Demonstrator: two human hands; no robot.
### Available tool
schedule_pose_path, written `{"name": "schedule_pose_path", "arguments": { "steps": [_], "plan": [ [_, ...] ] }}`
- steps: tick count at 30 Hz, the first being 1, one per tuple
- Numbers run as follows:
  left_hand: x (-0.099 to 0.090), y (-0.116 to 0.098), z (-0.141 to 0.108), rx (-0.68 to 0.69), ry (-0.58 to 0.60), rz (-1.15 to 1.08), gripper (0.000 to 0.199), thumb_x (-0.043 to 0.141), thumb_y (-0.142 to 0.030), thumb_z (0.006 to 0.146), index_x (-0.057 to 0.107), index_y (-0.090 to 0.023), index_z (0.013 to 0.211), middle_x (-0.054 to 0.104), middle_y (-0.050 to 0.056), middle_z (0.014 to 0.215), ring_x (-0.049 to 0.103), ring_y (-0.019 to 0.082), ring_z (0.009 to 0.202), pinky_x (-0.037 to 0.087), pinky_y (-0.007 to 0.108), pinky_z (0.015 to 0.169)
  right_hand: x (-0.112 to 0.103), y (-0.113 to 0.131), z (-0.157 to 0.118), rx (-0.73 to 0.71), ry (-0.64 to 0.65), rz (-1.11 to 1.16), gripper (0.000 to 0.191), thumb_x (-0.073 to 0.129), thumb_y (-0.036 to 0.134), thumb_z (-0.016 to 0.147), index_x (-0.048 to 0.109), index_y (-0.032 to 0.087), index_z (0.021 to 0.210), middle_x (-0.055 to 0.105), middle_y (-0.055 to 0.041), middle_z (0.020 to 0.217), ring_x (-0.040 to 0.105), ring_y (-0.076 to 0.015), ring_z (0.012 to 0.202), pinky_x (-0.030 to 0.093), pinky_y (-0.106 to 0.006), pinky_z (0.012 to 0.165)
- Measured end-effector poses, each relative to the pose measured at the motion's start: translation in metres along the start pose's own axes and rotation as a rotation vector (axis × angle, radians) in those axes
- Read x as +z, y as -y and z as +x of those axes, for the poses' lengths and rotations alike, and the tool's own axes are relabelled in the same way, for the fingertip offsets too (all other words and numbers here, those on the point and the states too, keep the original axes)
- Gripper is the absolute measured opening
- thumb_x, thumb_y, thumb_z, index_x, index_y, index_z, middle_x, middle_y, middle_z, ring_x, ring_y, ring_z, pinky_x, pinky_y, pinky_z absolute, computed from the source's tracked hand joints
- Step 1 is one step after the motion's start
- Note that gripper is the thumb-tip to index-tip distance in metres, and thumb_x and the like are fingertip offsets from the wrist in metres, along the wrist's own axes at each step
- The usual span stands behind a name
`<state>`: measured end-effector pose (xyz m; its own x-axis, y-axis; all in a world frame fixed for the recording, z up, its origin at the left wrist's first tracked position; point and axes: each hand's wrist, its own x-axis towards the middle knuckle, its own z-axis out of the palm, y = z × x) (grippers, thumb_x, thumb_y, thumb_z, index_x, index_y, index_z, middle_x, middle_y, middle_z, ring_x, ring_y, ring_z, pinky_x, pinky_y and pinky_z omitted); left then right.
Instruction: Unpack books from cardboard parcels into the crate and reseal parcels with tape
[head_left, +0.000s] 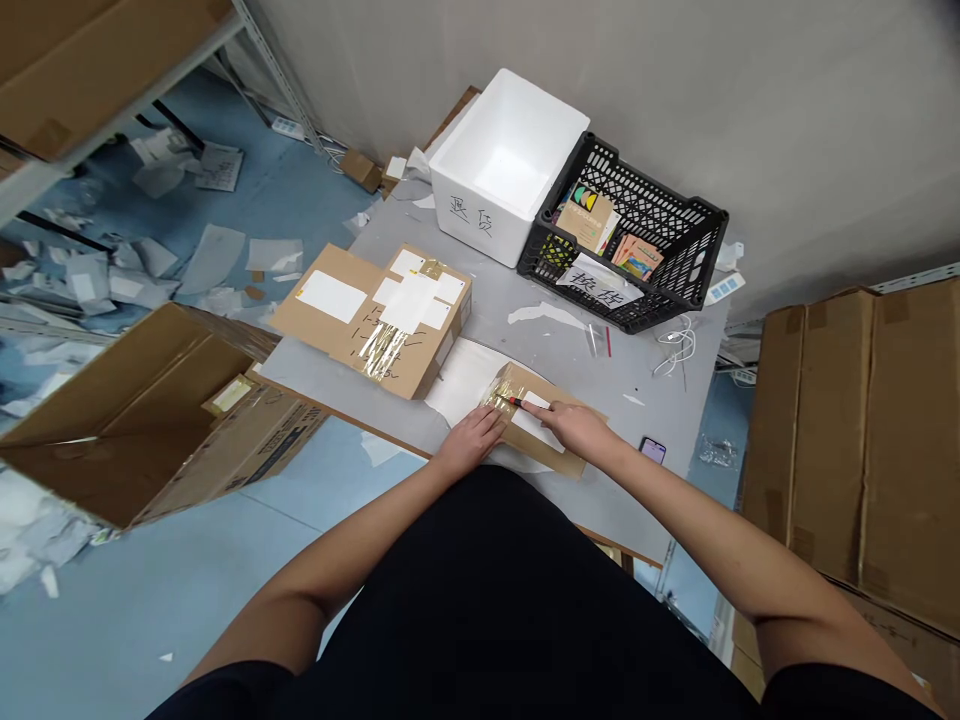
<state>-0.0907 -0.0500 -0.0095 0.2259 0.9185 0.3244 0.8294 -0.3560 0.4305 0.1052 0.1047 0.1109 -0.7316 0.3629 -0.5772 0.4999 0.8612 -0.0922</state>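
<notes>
Gripping a slim red-and-black tool (515, 402), the right hand (574, 425) was closed around its handle, index finger stretched along it, above the small carton (527, 441). The tool's tip met the shiny gold tape (496, 393) at the small carton's left end. The left hand (474, 435) lay palm down at that same end of the small carton, its fingers near together; I could not tell whether they pinched the edge. A white label (541, 432) was stuck on the small carton's top. The small carton sat on the gray table (491, 310), with a white sheet (466, 372) showing to its left. Left of the small carton, past that sheet, stood a larger carton (431, 345) bearing labels, gold tape and handwriting. Beyond the small carton were a white foam box (480, 225) and, just to that box's right, a black crate (637, 318) holding booklets (585, 218). A phone (652, 450) lay to the small carton's right.
</notes>
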Motion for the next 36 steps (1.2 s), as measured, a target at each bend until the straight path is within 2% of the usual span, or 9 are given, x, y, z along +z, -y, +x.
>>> {"name": "schedule_pose_path", "arguments": {
  "steps": [10,17,22,28,36],
  "plan": [
    [0.008,0.003,-0.004,-0.006,0.013,-0.025,0.039,0.05,-0.032,0.097,0.052,-0.018,0.134,0.059,0.015,0.133,0.047,0.027,0.134,0.044,0.051,0.109,0.006,-0.005,-0.011,-0.006,0.014,0.044,0.068,0.041,0.013,0.095,0.021,0.04,0.154,0.065,-0.005,0.106,0.065,-0.0174,0.09,0.041,-0.023,0.069],
    [0.004,0.001,-0.003,0.005,0.014,-0.02,0.036,0.051,-0.031,0.096,0.057,-0.017,0.128,0.062,0.014,0.13,0.05,0.027,0.131,0.045,0.049,0.108,0.013,-0.011,-0.018,-0.002,0.048,-0.003,0.077,0.044,0.006,0.089,0.021,0.039,0.154,0.064,-0.006,0.103,0.065,-0.018,0.084,0.04,-0.025,0.067],
    [0.002,-0.002,-0.002,0.01,0.009,0.02,0.036,0.052,-0.031,0.096,0.057,-0.015,0.128,0.062,0.014,0.13,0.051,0.027,0.129,0.045,0.047,0.108,0.017,-0.012,-0.025,0.005,0.032,-0.008,0.071,0.039,0.008,0.093,0.021,0.039,0.154,0.064,-0.0071,0.103,0.065,-0.019,0.083,0.04,-0.026,0.066],
    [0.002,-0.001,-0.004,-0.017,0.026,-0.031,0.038,0.051,-0.031,0.096,0.054,-0.018,0.132,0.063,0.013,0.13,0.051,0.025,0.131,0.044,0.049,0.108,0.019,-0.014,-0.035,0.029,0.044,0.001,0.07,0.037,0.008,0.093,0.021,0.04,0.154,0.064,-0.007,0.104,0.065,-0.0182,0.08,0.039,-0.026,0.065],
    [0.002,0.002,-0.004,-0.008,0.031,-0.056,0.041,0.053,-0.033,0.095,0.054,-0.019,0.134,0.062,0.014,0.13,0.05,0.026,0.131,0.043,0.051,0.109,0.023,-0.024,-0.059,0.058,0.058,0.01,0.07,0.036,0.005,0.091,0.029,0.039,0.151,0.064,-0.0071,0.102,0.064,-0.0188,0.086,0.04,-0.025,0.068]
  ]
}}
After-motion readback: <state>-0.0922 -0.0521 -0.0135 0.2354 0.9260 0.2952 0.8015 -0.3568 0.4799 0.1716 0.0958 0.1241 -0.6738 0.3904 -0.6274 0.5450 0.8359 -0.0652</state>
